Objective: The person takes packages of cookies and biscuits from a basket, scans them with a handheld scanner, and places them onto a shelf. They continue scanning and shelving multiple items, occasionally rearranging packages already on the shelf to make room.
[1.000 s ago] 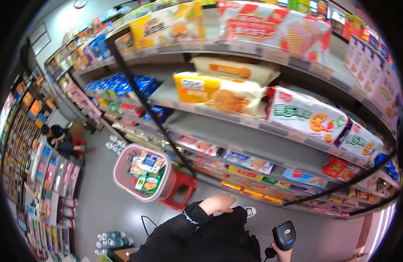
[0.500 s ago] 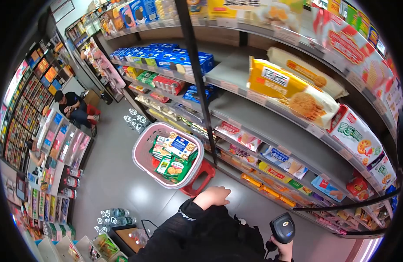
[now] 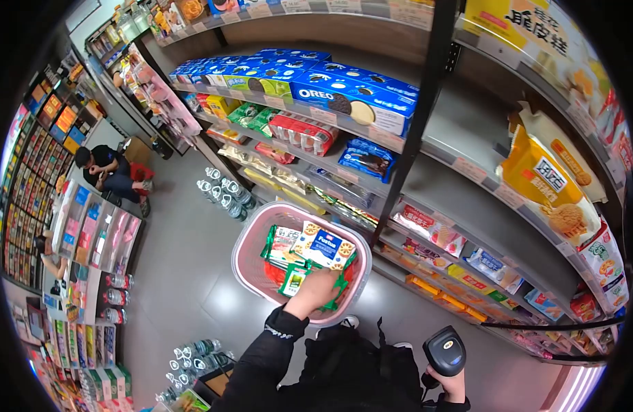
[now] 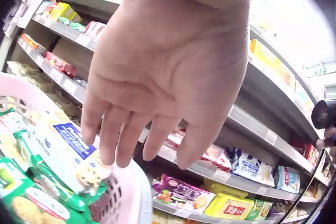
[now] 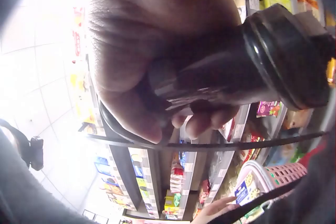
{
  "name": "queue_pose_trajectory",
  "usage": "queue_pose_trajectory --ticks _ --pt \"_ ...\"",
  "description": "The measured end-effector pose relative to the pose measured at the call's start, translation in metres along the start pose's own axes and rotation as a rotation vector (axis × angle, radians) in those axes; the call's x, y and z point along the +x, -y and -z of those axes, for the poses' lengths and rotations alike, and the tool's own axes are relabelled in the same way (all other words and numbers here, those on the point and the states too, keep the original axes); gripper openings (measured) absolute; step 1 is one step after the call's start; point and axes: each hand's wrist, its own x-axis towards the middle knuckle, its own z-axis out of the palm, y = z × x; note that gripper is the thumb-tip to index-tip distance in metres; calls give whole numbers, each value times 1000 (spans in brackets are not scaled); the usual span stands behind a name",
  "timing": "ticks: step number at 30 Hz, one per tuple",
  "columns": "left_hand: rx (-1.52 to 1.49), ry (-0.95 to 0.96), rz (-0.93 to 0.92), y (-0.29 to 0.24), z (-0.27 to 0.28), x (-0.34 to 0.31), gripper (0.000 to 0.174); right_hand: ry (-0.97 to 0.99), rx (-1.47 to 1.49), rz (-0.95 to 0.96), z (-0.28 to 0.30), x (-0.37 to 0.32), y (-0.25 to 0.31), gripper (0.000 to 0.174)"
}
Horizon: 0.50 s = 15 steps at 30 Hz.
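My left hand [image 3: 316,288] reaches in over a pink plastic basket [image 3: 242,257], above its near side. In the left wrist view its fingers [image 4: 124,140] extend loosely, with nothing held against the palm. Inside the basket are snack packs: a white-and-blue biscuit pack [image 3: 327,246] and green biscuit packs [image 3: 294,280], the latter right at the hand in the head view. Off to the right, my right hand [image 3: 450,383] grips a black handheld barcode scanner [image 3: 445,349] by its handle [image 5: 210,77], fingers curled round it.
Shelves with blue Oreo boxes [image 3: 358,96] and a yellow biscuit bag [image 3: 546,178] run along the right. Water bottles [image 3: 224,193] stand on the floor beyond the basket, and more bottles [image 3: 193,364] lie at lower left. A person [image 3: 110,172] sits farther back.
My left hand has moved from near my body forward over the basket. The view has turned left and the basket appears nearer. The right hand keeps holding the scanner.
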Motion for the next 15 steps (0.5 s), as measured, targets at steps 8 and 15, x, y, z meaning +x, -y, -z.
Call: queue_pose_trajectory --ticks 8,15 --pt "421 11 -217 62 8 66 93 -141 -52 27 -48 -16 -21 24" --pt "564 273 -321 87 -1 100 111 -234 -31 -39 -69 -39 -16 26"
